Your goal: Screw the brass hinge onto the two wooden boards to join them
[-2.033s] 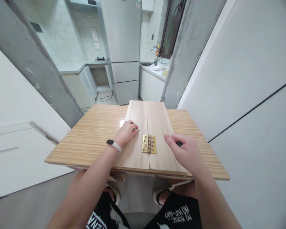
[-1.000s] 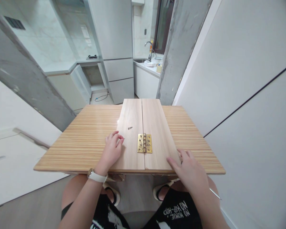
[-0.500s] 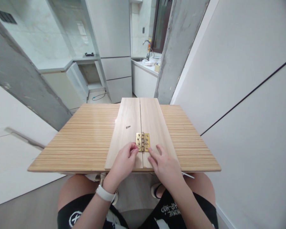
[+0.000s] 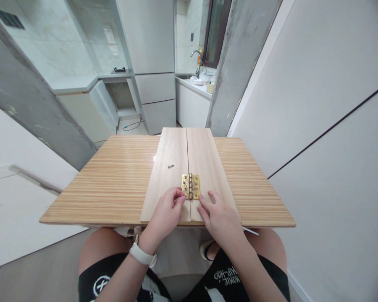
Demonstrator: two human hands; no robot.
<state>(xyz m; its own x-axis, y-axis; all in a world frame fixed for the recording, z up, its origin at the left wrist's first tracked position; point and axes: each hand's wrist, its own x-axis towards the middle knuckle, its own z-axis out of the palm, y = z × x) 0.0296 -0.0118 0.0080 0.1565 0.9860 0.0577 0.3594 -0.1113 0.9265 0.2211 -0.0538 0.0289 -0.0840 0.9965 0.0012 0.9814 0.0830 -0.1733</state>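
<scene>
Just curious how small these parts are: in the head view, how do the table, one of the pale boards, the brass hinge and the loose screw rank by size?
Largest to smallest as they look:
1. Table
2. Left board; the right board looks about alike
3. Hinge
4. Screw, a tiny dark sliver

left hand (image 4: 165, 214) pinched at hinge (image 4: 190, 186) | right hand (image 4: 222, 218) beside | screw (image 4: 171, 167) loose on board (image 4: 166, 176)

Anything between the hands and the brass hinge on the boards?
Nothing visible. The left hand has its fingertips at the near left corner of the brass hinge, and the right hand lies just near-right of it. The loose screw lies beyond.
</scene>
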